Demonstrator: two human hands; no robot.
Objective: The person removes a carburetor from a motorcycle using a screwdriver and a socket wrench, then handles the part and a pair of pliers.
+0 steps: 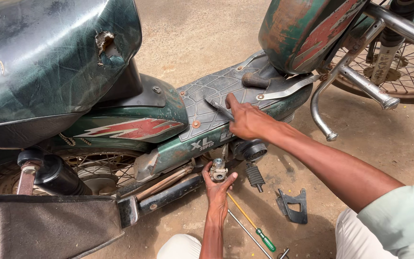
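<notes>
Below the moped's footboard (216,91), the left hand (216,184) grips a small metal part (218,170) under the frame, while the right hand (247,122), higher up, pinches a slanted spanner (218,108) lying on that footboard.

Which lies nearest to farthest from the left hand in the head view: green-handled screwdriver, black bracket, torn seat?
From the left hand:
1. Green-handled screwdriver, on the ground just right of the wrist.
2. Black bracket, on the ground farther right.
3. Torn seat, upper left.

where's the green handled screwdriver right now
In the head view the screwdriver lies on the dirt ground at bottom centre, just right of the left hand, left of the black metal bracket.
</notes>
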